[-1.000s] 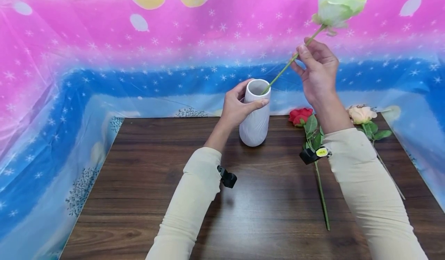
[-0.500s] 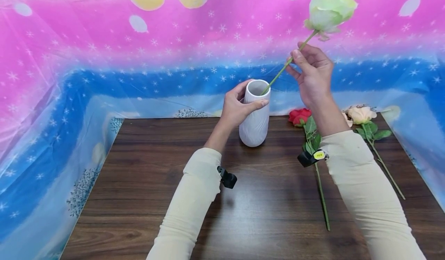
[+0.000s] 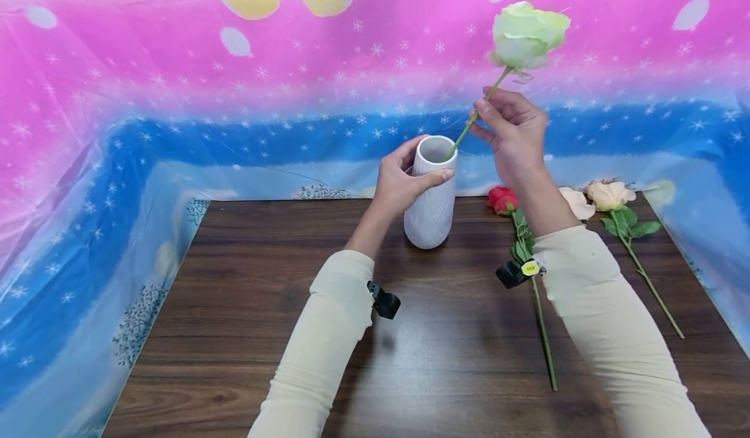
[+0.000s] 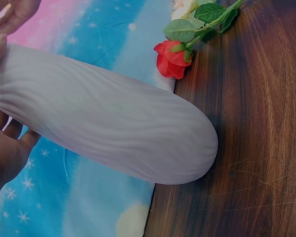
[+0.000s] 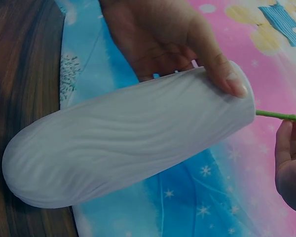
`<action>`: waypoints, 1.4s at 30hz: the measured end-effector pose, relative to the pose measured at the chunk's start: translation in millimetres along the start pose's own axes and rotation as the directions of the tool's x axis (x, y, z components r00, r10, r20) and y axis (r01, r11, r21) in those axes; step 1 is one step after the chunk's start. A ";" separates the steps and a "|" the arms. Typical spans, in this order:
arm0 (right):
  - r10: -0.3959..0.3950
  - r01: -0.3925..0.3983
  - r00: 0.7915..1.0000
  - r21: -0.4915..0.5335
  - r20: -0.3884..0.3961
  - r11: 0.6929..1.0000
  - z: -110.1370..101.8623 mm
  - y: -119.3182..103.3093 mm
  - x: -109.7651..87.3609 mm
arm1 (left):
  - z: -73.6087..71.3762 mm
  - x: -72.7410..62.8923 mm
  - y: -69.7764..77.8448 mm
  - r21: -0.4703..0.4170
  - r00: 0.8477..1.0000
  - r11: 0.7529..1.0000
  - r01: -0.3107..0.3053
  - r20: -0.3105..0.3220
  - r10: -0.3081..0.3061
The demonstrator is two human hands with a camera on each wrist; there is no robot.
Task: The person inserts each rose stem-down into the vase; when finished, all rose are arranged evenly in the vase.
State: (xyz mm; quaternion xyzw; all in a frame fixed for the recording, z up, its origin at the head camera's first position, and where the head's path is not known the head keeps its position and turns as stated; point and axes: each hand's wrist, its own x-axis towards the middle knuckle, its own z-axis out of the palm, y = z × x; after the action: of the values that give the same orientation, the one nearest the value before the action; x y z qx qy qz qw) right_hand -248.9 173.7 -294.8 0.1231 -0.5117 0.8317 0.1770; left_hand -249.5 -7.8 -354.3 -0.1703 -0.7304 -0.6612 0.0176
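A white ridged vase stands upright on the wooden table, and my left hand grips it near the rim, thumb across the front. Between thumb and fingers my right hand pinches the stem of a pale green-white rose. The lower end of that stem is inside the vase mouth, leaning to the right; its tip is hidden. In the right wrist view the green stem comes out past the rim, with the right hand at the edge.
A red rose lies on the table, partly behind the right forearm. Further right lie a peach rose and another pale bloom, partly hidden by the arm. A patterned cloth hangs behind the table.
My right hand and the rose have moved down and left, so the stem sits steeper in the vase. The left hand and the vase have stayed in place.
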 end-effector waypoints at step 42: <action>-0.015 0.228 0.957 -0.723 0.288 0.652 6.5 7.7 -17.2 | 0.7 -0.8 -2.6 0.014 1.000 1.000 -0.015 -0.007 0.015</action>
State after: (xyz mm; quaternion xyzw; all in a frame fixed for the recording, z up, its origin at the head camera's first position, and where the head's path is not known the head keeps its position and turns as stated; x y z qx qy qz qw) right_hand -236.4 161.8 -304.8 0.1800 -0.8173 0.5095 0.2001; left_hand -249.4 -7.6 -357.0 -0.1731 -0.7338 -0.6564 0.0264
